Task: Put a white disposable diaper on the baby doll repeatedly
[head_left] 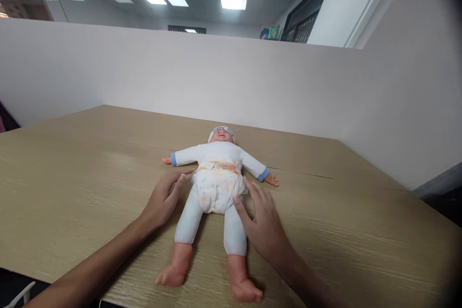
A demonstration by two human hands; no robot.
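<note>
A baby doll in a white suit with blue cuffs and a printed white cap lies on its back, its bare feet towards me. Around its hips is a white diaper with an orange patterned waistband, fastened across the belly. My left hand rests at the diaper's left side, fingers stretched out towards the doll's waist. On the other side, my right hand has its thumb and fingers apart at the diaper's edge by the hip, appearing to touch it. Neither hand grips anything that I can see.
The doll lies on a wide wooden table with seams across its top. A pale partition wall stands behind it and along the right. A dark object sits beyond the right table edge, and something white and thin shows at lower left.
</note>
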